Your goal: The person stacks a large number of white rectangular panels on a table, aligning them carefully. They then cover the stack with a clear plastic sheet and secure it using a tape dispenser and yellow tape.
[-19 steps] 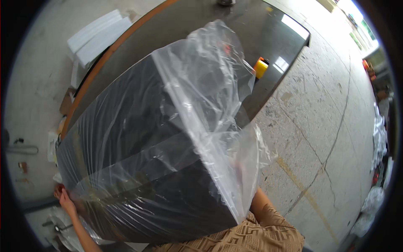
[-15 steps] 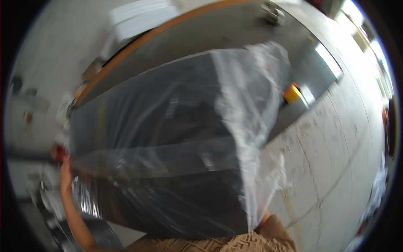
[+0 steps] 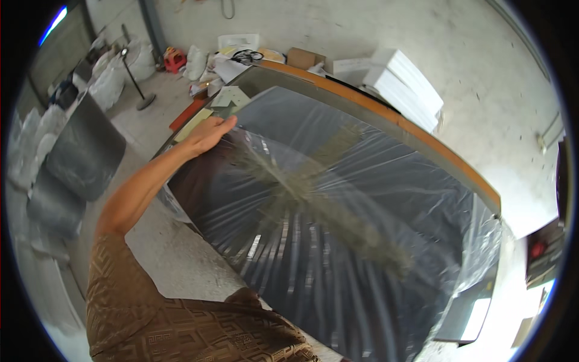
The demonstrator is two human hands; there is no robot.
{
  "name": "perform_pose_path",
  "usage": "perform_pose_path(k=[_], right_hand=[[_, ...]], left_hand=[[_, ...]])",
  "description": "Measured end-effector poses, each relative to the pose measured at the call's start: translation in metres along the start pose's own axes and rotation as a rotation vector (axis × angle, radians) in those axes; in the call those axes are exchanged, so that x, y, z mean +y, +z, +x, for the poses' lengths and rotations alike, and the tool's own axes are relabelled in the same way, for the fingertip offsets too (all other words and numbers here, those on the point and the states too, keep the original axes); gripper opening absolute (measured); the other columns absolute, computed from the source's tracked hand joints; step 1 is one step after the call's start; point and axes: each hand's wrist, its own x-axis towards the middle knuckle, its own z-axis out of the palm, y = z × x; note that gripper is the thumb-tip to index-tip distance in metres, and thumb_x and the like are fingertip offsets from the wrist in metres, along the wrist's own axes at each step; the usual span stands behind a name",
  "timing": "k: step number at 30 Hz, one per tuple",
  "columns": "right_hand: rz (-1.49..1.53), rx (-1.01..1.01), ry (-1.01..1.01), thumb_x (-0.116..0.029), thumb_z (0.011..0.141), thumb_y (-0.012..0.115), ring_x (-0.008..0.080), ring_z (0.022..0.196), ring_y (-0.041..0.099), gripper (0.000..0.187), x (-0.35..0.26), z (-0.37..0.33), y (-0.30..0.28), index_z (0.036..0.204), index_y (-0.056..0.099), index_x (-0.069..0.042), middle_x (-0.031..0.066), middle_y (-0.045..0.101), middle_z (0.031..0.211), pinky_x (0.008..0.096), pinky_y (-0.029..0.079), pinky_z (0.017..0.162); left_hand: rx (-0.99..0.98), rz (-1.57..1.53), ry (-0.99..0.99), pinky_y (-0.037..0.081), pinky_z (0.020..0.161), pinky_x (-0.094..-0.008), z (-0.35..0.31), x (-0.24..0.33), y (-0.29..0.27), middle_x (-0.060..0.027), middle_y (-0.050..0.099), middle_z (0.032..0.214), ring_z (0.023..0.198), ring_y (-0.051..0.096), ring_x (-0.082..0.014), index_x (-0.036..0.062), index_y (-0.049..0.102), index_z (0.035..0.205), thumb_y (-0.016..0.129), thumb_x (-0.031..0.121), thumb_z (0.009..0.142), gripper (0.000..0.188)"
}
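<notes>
A large dark flat panel (image 3: pixel 386 301) lies across a table, wrapped in clear plastic film (image 3: pixel 289 235). Folds in the film fan out toward me, and an olive-brown cross of tape-like bands (image 3: pixel 301 187) shows in its middle. At the panel's far left part, my left hand (image 3: pixel 211 136) is closed on the film, fingers pressed together along the edge. Loose, crumpled film (image 3: pixel 482 241) hangs at the right end. My right hand is out of sight.
The table has an orange-brown back edge (image 3: pixel 422 139). White foam slabs (image 3: pixel 404 87) and a cardboard box (image 3: pixel 304 58) stand behind it. To the left are dark grey curved sheets (image 3: pixel 84 151), a stand with a round base (image 3: pixel 145 101) and white sacks (image 3: pixel 142 60).
The view has swung left, bringing the left side of the room in. My left hand has gone to the panel's far left edge. My right arm has left the view.
</notes>
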Motion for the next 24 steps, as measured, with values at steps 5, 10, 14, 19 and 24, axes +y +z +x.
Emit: perform_pose_path(k=[5, 10, 14, 19, 24], right_hand=[[-0.253, -0.035, -0.248, -0.025, 0.094, 0.05, 0.0174, 0.11, 0.054, 0.038, -0.133, -0.026, -0.061, 0.127, 0.052, -0.007, 0.0071, 0.058, 0.119, 0.0338, 0.047, 0.092], [-0.485, 0.025, -0.414, -0.025, 0.094, 0.051, 0.0172, 0.109, 0.054, 0.038, -0.252, -0.079, -0.1, 0.127, 0.052, -0.007, 0.007, 0.057, 0.12, 0.0333, 0.047, 0.092], [-0.609, 0.109, -0.466, -0.024, 0.093, 0.051, 0.017, 0.109, 0.054, 0.038, -0.316, -0.128, -0.115, 0.128, 0.052, -0.007, 0.0069, 0.057, 0.12, 0.0328, 0.047, 0.091], [-0.675, 0.093, -0.434, -0.023, 0.093, 0.052, 0.0167, 0.109, 0.054, 0.038, -0.358, -0.164, -0.112, 0.128, 0.051, -0.007, 0.0067, 0.056, 0.121, 0.0322, 0.047, 0.091], [-0.66, -0.073, -0.478, -0.022, 0.093, 0.053, 0.0165, 0.109, 0.054, 0.038, -0.361, -0.181, -0.096, 0.128, 0.051, -0.007, 0.0066, 0.056, 0.121, 0.0317, 0.047, 0.091]], left_hand=[[-0.061, -0.325, -0.154, 0.042, 0.087, -0.0385, -0.038, -0.007, 0.047, -0.0258, 0.063, 0.105, 0.104, 0.059, -0.0323, -0.0085, 0.064, 0.1, 0.042, 0.066, 0.087, 0.079], [-0.209, -0.463, -0.25, 0.042, 0.089, -0.0406, -0.051, -0.026, 0.132, -0.0262, 0.062, 0.11, 0.108, 0.057, -0.0334, -0.0086, 0.06, 0.112, 0.037, 0.069, 0.087, 0.085], [-0.303, -0.718, -0.351, 0.042, 0.089, -0.0431, -0.067, -0.049, 0.22, -0.0281, 0.06, 0.111, 0.106, 0.057, -0.0385, -0.0102, 0.059, 0.11, 0.034, 0.069, 0.087, 0.087], [-0.56, -0.178, -0.162, 0.042, 0.091, -0.0452, -0.065, -0.073, 0.24, -0.0316, 0.056, 0.116, 0.106, 0.055, -0.0453, -0.0097, 0.059, 0.11, 0.031, 0.066, 0.09, 0.083], [-0.127, -0.689, 0.212, 0.036, 0.101, -0.0413, -0.02, -0.029, 0.111, -0.0238, 0.049, 0.13, 0.123, 0.045, -0.0375, -0.0027, 0.048, 0.128, 0.036, 0.06, 0.092, 0.073]])
